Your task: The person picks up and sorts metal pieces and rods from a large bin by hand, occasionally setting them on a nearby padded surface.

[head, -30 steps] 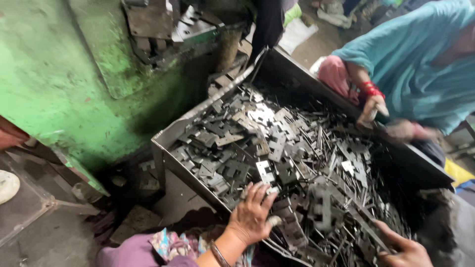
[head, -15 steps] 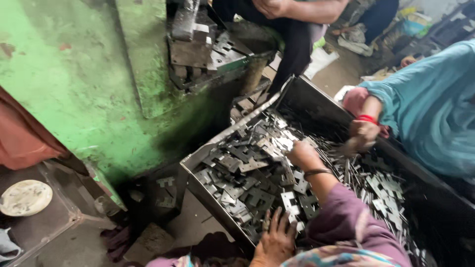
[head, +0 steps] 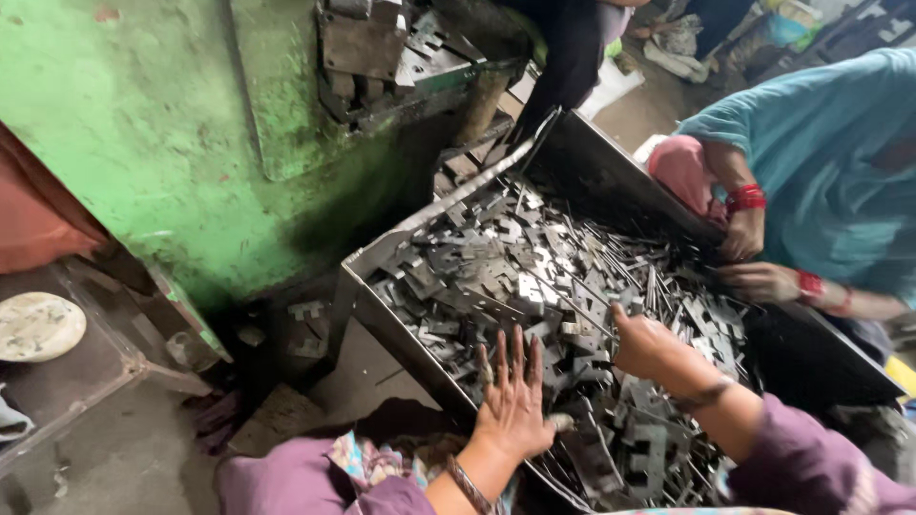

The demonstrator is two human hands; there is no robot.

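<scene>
A long metal tray holds a heap of small flat grey stamped metal pieces. My left hand lies flat on the pieces at the tray's near edge, fingers spread, holding nothing. Just to its right, my right hand reaches into the heap with fingers curled down among the pieces; what it grips is hidden. Both my sleeves are purple.
A green machine body stands left of the tray, with a press part above it. A person in a teal top has two hands in the tray's far right. A round white plate lies at the left.
The view has shifted. My right hand has drawn back from the far middle of the heap toward me. My left hand has slid further onto the pieces.
</scene>
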